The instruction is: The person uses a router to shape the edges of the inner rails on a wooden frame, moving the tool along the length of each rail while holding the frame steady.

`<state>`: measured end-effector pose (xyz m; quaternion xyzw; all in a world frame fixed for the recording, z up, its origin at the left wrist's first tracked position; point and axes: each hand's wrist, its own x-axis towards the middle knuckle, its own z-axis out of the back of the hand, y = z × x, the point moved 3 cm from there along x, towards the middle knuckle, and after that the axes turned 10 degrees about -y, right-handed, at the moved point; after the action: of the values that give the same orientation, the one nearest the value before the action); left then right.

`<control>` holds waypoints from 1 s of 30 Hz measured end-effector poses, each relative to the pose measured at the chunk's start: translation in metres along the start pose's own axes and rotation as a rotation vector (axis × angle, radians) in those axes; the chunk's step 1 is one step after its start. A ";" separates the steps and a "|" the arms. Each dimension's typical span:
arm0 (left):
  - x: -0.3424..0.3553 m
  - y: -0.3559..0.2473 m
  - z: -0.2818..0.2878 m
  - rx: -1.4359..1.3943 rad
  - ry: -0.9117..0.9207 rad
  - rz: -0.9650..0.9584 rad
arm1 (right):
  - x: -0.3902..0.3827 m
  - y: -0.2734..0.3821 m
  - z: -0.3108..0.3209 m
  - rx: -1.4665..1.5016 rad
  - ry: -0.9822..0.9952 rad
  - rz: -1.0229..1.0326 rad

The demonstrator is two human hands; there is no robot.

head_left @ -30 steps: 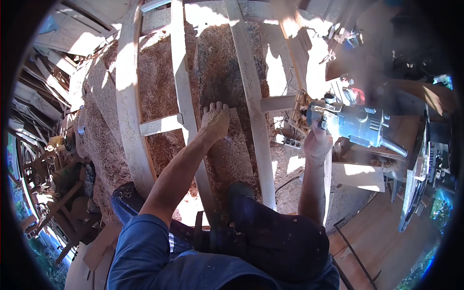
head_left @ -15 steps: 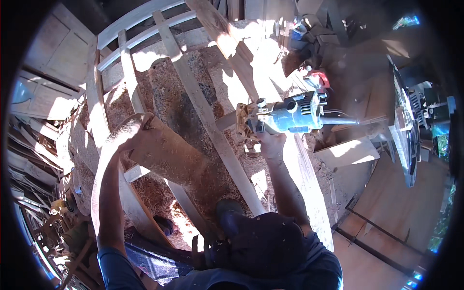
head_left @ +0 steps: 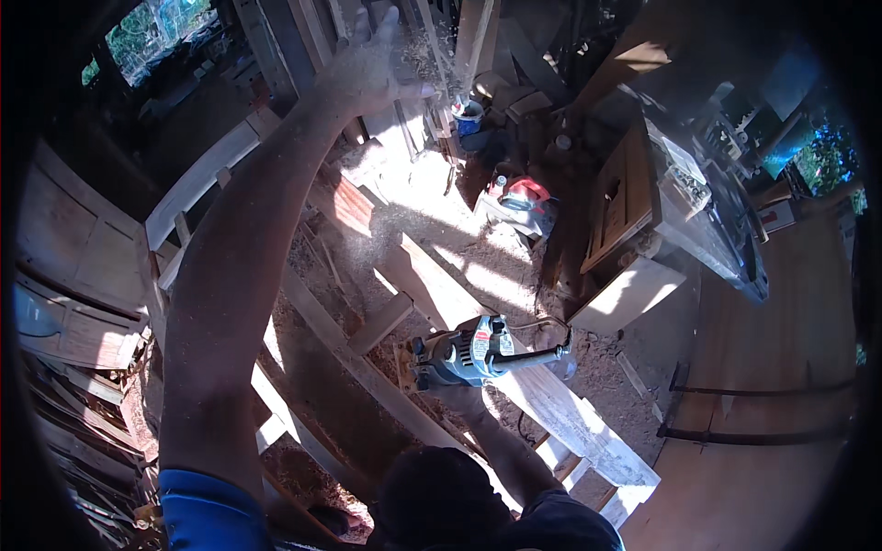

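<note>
Power tool gripped in your right hand; left hand far left, fingers spread.
Red-and-white label on the tool, print too small to read.

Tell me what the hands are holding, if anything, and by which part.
The right hand holds a router by the near side of its body, close to the base; the open left hand holds nothing visible.
</note>
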<state>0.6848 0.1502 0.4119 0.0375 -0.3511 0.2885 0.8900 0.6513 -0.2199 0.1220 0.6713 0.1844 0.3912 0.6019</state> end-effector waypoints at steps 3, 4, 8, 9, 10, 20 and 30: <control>-0.052 0.017 -0.011 -0.102 0.078 0.072 | -0.012 -0.020 0.013 0.051 0.185 -0.214; -0.080 0.031 -0.008 -0.121 0.058 0.072 | -0.016 -0.037 0.018 0.044 0.259 -0.287; -0.242 0.108 0.003 -0.248 0.056 0.414 | -0.041 -0.113 0.005 0.139 0.372 -0.496; -0.294 0.122 0.009 -0.307 0.080 0.596 | -0.039 -0.121 0.003 0.153 0.384 -0.525; -0.345 0.134 0.031 -0.353 0.091 0.779 | -0.036 -0.122 -0.009 0.175 0.410 -0.551; -0.670 0.117 0.160 -0.146 0.068 1.314 | -0.030 -0.119 -0.159 1.094 0.363 -1.031; -0.628 0.145 0.084 -0.230 0.137 0.994 | -0.005 -0.093 -0.321 0.245 0.656 -0.003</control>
<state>0.1874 -0.0584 0.0494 -0.2511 -0.2969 0.6379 0.6648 0.4293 0.0092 0.0222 0.5770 0.4143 0.5602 0.4261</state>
